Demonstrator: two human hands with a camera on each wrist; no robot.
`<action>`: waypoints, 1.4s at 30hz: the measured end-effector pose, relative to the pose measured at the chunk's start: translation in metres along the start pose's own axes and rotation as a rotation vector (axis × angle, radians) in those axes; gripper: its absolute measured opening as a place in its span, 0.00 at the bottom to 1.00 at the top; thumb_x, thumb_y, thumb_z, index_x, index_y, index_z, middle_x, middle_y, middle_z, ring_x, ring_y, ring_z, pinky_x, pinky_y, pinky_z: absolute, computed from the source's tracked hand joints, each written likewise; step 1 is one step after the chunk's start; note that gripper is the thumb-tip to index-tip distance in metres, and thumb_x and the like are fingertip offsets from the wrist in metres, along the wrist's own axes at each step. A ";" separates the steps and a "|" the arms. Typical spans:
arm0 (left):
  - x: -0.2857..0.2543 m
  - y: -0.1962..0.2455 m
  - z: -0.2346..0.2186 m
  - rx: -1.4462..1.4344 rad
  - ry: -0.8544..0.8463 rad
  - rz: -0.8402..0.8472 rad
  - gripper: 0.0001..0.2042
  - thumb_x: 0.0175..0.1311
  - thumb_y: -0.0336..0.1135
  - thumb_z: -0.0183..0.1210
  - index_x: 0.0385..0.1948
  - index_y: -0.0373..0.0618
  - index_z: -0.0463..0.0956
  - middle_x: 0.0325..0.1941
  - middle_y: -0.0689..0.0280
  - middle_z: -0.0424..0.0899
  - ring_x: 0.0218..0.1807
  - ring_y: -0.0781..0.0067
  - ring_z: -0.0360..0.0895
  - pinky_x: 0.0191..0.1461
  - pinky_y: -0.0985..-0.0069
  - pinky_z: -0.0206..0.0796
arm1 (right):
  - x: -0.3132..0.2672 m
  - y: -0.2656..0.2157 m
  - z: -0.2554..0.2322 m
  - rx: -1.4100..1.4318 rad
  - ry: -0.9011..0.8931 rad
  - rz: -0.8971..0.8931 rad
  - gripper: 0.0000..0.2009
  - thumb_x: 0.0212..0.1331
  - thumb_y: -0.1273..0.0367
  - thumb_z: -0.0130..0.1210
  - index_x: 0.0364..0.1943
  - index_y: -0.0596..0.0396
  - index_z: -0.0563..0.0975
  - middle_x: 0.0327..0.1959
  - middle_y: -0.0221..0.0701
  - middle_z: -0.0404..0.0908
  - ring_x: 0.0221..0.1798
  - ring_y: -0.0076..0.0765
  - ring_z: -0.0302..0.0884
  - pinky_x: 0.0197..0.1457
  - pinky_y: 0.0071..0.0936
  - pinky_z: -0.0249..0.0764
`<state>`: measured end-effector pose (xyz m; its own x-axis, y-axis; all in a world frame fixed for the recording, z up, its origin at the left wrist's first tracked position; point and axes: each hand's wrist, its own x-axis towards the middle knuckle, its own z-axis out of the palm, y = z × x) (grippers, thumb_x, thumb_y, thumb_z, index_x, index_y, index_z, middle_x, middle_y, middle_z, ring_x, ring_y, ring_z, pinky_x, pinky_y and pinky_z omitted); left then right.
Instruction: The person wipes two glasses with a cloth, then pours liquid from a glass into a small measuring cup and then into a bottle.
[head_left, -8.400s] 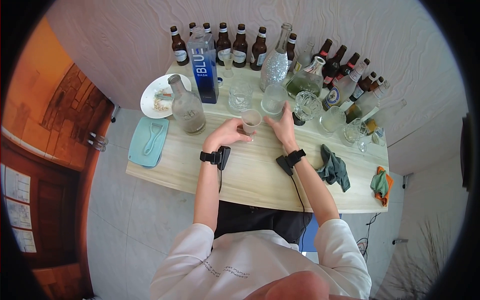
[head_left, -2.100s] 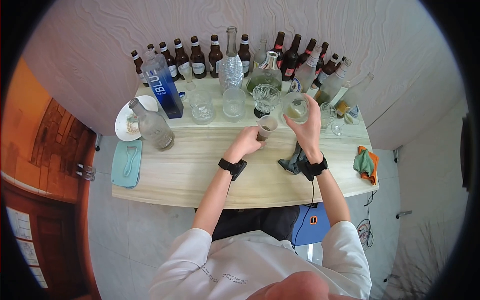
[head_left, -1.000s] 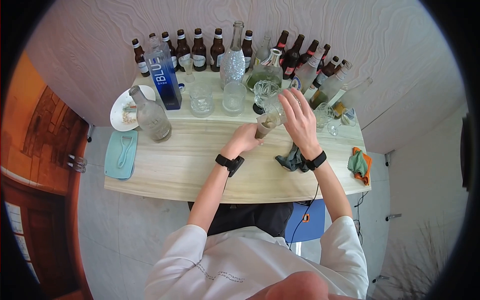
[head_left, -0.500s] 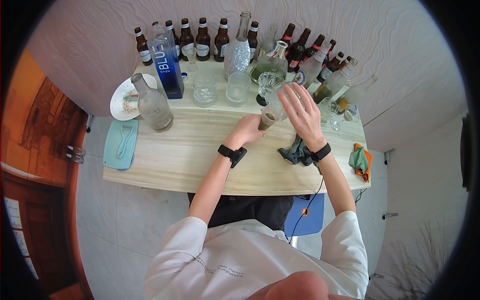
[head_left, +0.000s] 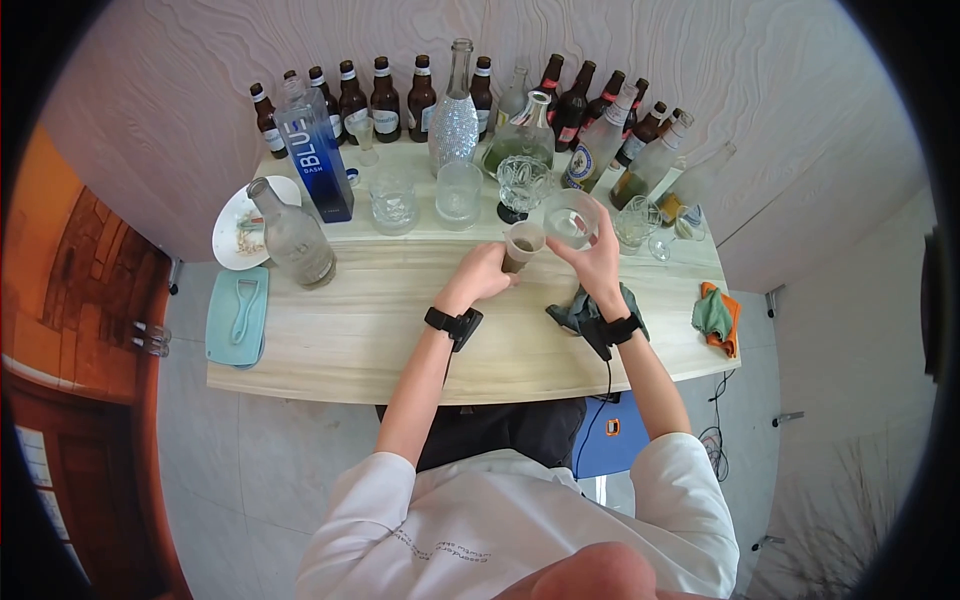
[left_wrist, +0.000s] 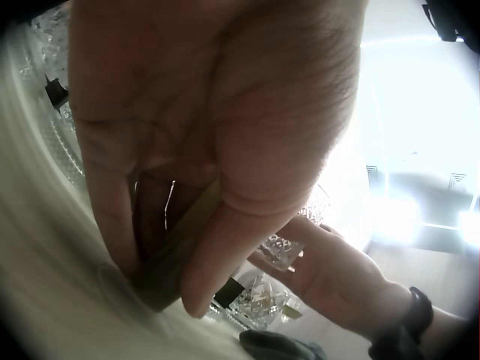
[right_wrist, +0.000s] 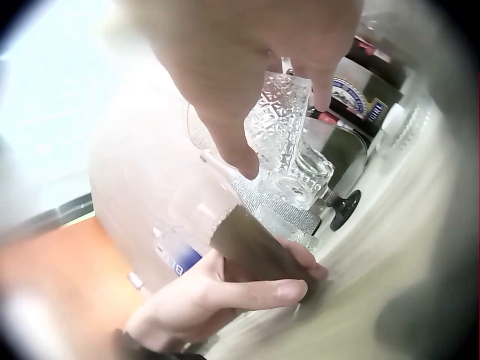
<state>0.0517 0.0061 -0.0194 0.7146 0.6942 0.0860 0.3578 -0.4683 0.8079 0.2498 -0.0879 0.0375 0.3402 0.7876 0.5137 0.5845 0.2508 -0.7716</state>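
In the head view my left hand (head_left: 480, 274) grips a small tapered cup (head_left: 524, 240) with a pale rim and murky brown liquid inside. My right hand (head_left: 594, 260) holds a clear glass tumbler (head_left: 567, 217) just right of the cup and slightly farther back. The right wrist view shows the tumbler's (right_wrist: 277, 124) patterned wall between thumb and fingers, above the brown-filled cup (right_wrist: 251, 244). From the left wrist, my palm and fingers (left_wrist: 225, 142) cover much of the cup (left_wrist: 166, 274). A dark green cloth (head_left: 575, 312) lies below my right hand.
Two tumblers (head_left: 459, 194), a footed crystal glass (head_left: 523, 182) and a green-liquid carafe (head_left: 520, 150) stand behind my hands. Brown bottles (head_left: 385, 100) line the back. At left are a blue bottle (head_left: 318, 155), clear bottle (head_left: 296, 240), white plate (head_left: 228, 228) and peeler (head_left: 243, 312) on a board.
My right hand took up the tumbler, which held pale liquid, and tipped it over the cup. Now the tumbler is back up from that tilt and beside the cup, whose brown contents stand higher.
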 end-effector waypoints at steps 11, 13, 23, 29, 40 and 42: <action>0.003 -0.005 0.003 -0.075 -0.031 -0.025 0.18 0.54 0.33 0.72 0.45 0.34 0.82 0.46 0.46 0.88 0.51 0.44 0.85 0.55 0.56 0.76 | 0.031 0.076 -0.005 -0.134 0.220 0.262 0.40 0.45 0.55 0.80 0.61 0.60 0.75 0.58 0.38 0.81 0.61 0.41 0.78 0.67 0.36 0.70; 0.002 -0.007 0.004 -0.095 -0.019 -0.014 0.18 0.54 0.33 0.72 0.45 0.34 0.82 0.46 0.46 0.88 0.51 0.44 0.85 0.55 0.56 0.76 | 0.035 0.083 0.000 -0.139 0.227 0.307 0.40 0.45 0.55 0.80 0.60 0.61 0.74 0.58 0.39 0.81 0.61 0.42 0.78 0.68 0.36 0.70; 0.003 -0.005 0.003 -0.060 -0.050 -0.049 0.16 0.58 0.28 0.72 0.48 0.36 0.83 0.48 0.58 0.91 0.51 0.64 0.89 0.57 0.68 0.79 | 0.032 0.084 0.000 -0.146 0.189 0.297 0.42 0.45 0.55 0.80 0.63 0.61 0.71 0.59 0.42 0.79 0.64 0.46 0.76 0.68 0.39 0.70; 0.003 -0.005 0.003 -0.073 -0.064 -0.069 0.15 0.59 0.28 0.71 0.48 0.36 0.83 0.48 0.58 0.91 0.50 0.64 0.89 0.57 0.68 0.79 | 0.027 0.086 -0.005 -0.117 0.111 0.297 0.44 0.44 0.55 0.80 0.65 0.61 0.69 0.60 0.44 0.79 0.66 0.48 0.75 0.70 0.39 0.69; 0.008 0.001 0.003 -0.067 -0.113 -0.110 0.16 0.57 0.29 0.73 0.47 0.36 0.83 0.47 0.59 0.91 0.50 0.65 0.89 0.57 0.68 0.79 | -0.019 0.061 -0.086 -0.547 -0.331 0.515 0.26 0.42 0.59 0.81 0.42 0.61 0.84 0.40 0.38 0.87 0.43 0.40 0.86 0.47 0.36 0.79; 0.013 0.003 0.006 -0.055 -0.115 -0.094 0.17 0.57 0.29 0.73 0.47 0.37 0.83 0.47 0.59 0.91 0.50 0.65 0.89 0.57 0.68 0.79 | -0.021 0.081 -0.089 -0.412 -0.305 0.507 0.21 0.43 0.60 0.80 0.35 0.61 0.85 0.30 0.34 0.86 0.35 0.35 0.84 0.41 0.34 0.78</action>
<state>0.0657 0.0102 -0.0197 0.7448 0.6649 -0.0567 0.3952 -0.3711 0.8403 0.3555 -0.1339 -0.0023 0.4576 0.8881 -0.0445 0.6602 -0.3728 -0.6521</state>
